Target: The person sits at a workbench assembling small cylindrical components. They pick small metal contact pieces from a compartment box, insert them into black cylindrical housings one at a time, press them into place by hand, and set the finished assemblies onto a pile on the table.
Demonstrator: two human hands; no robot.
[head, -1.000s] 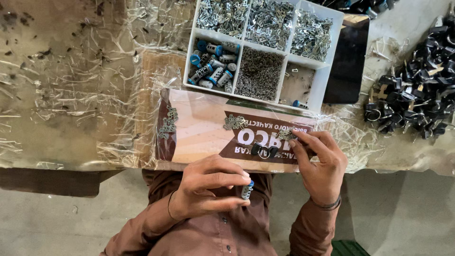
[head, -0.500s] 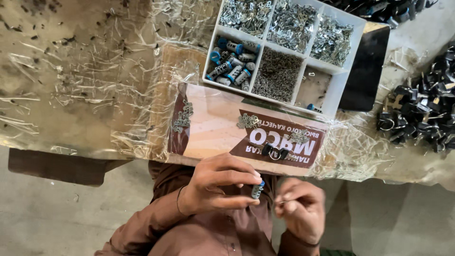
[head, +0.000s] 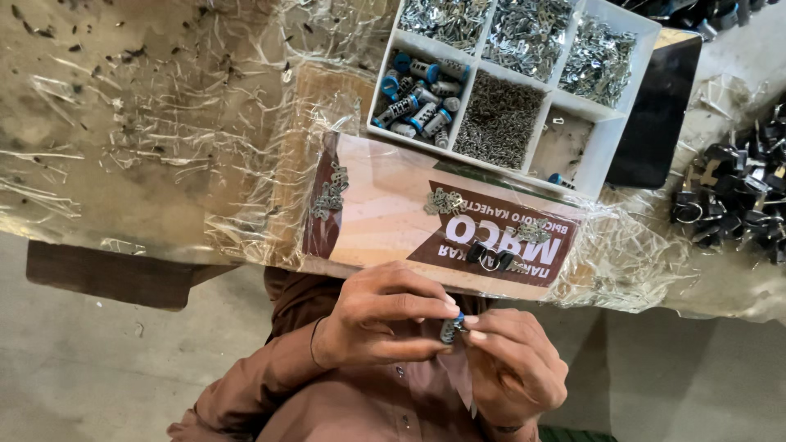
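My left hand [head: 385, 315] pinches a small metal lock cylinder with a blue end [head: 450, 329] just below the table edge, above my lap. My right hand [head: 512, 360] meets it from the right, its fingertips pressed against the cylinder, seemingly with a tiny part that I cannot make out. On the printed cardboard sheet [head: 385, 217] in front lie small heaps of metal plates [head: 330, 196], [head: 443, 201] and two dark rings [head: 489, 255].
A white compartment tray [head: 610, 139] holds blue-ended cylinders [head: 417, 102], fine springs [head: 499, 119] and metal bits. A pile of black lock parts [head: 737, 196] lies at the right. Crinkled clear plastic [head: 164, 123] covers the table at the left.
My right hand has come down off the cardboard sheet and joined the left hand at the cylinder. The view has shifted slightly to the left.
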